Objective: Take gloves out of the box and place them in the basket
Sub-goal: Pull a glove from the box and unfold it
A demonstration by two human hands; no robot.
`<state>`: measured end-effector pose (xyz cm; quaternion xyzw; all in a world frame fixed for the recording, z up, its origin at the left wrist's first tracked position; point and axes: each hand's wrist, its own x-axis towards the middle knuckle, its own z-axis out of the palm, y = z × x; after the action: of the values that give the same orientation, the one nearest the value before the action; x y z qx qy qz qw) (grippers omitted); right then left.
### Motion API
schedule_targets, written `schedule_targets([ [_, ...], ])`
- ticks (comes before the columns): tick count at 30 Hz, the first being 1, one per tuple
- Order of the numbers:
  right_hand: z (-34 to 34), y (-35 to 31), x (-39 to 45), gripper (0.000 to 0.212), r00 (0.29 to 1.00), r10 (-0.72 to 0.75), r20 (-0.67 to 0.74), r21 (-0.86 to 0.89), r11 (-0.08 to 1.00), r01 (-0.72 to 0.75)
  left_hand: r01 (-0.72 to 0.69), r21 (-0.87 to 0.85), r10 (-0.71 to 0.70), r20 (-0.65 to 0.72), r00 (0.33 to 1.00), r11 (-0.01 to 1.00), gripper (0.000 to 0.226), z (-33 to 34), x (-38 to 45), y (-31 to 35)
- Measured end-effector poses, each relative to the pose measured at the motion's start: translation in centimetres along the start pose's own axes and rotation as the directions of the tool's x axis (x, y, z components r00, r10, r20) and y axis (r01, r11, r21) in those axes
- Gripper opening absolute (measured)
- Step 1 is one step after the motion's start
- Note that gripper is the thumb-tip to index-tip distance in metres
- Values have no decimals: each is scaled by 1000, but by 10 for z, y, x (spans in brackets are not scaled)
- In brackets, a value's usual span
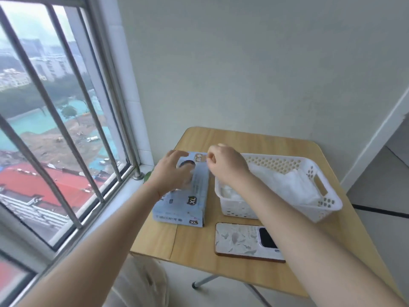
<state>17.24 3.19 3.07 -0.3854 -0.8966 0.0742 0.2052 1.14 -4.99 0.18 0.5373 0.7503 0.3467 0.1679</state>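
Wooden counter (pixel 194 240) by window: basket (pixel 327 204) already holds white gloves (pixel 287 185) (count unclear), left hand (pixel 170 173) loosely steadying box (pixel 188 202), right hand (pixel 225 162) pinched closed above it, contents indiscernible.

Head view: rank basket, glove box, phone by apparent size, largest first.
1. Basket, clearly the largest footprint.
2. Glove box and phone: they look alike. The left hand covers part of the box and the phone lies nearer the camera, so I won't rank them.
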Motion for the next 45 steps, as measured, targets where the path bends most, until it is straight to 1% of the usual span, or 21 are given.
schedule_targets([
  [1, 9, -11, 6, 20, 998, -15, 55, 63, 998, 11, 7, 20, -8, 40, 999, 1000, 53, -3, -6, -8],
  [3, 27, -33, 17, 19, 988, -33, 148, 91, 996, 20, -32, 77, 23, 123, 992, 997, 76, -6, -15, -23],
  [4, 35, -40, 21, 19, 984, -31, 177, 66, 998, 20, -69, 103, 54, 146, 988, 992, 84, -5, -18, -27],
  [6, 48, -50, 28, 19, 973, -16, 229, -14, 1000, 20, -117, 125, 99, 141, 985, 985, 93, 0, -21, -36],
  [7, 52, -52, 30, 20, 969, -7, 248, -52, 998, 20, -123, 117, 107, 130, 986, 986, 98, 2, -21, -39],
  [10, 60, -54, 35, 21, 965, 8, 263, -137, 990, 30, -94, 61, 87, 119, 989, 994, 128, 6, -21, -44],
  [14, 65, -52, 37, 27, 973, 58, 225, -132, 991, -28, -91, 57, 84, 110, 990, 994, 140, 8, -21, -48],
  [17, 66, -52, 36, 20, 969, 65, 239, -173, 985, -24, -69, 33, 65, 118, 991, 997, 146, 8, -22, -49],
  [18, 65, -52, 36, 17, 973, 63, 223, -155, 987, -28, -65, 32, 61, 119, 991, 997, 147, 8, -22, -49],
  [20, 59, -52, 33, 12, 985, 59, 159, -68, 997, -49, -57, 37, 52, 118, 992, 998, 148, 8, -23, -48],
  [22, 48, -52, 32, 11, 997, 55, 60, 37, 998, -57, -54, 38, 49, 120, 992, 998, 148, 8, -23, -47],
  [25, 24, -55, 32, 10, 990, 72, -121, 282, 959, -36, -45, 31, 42, 109, 993, 999, 147, 8, -24, -45],
  [27, 8, -59, 31, 9, 962, 103, -252, 406, 914, 8, -31, 16, 29, 106, 994, 999, 150, 7, -24, -45],
  [29, -3, -62, 30, 7, 928, 139, -345, 464, 885, 40, -16, -4, 16, 100, 995, 1000, 155, 6, -23, -45],
  [32, -10, -62, 27, 9, 892, 216, -398, 539, 841, 37, -10, -29, 13, 96, 995, 1000, 158, 6, -24, -46],
  [35, -16, -58, 25, 9, 840, 308, -447, 584, 811, 14, -18, -13, 19, 89, 996, 1000, 156, 7, -25, -45],
  [37, -19, -55, 24, 8, 853, 318, -414, 584, 812, -19, -18, -4, 18, 88, 996, 1000, 155, 7, -24, -45],
  [40, -13, -46, 27, 7, 918, 321, -234, 581, 803, -133, -44, -33, 45, 36, 998, 998, 148, 4, -23, -45],
  [42, -10, -41, 27, 6, 934, 329, -139, 600, 779, -185, -90, -76, 85, -73, 994, 993, 131, 3, -24, -43],
  [44, -8, -40, 25, 5, 935, 344, -82, 649, 731, -213, -167, -86, 150, -171, 974, 982, 105, 2, -25, -35],
  [45, -7, -40, 25, 4, 932, 359, -52, 674, 701, -233, -204, -68, 188, -195, 963, 977, 90, 1, -25, -31],
])
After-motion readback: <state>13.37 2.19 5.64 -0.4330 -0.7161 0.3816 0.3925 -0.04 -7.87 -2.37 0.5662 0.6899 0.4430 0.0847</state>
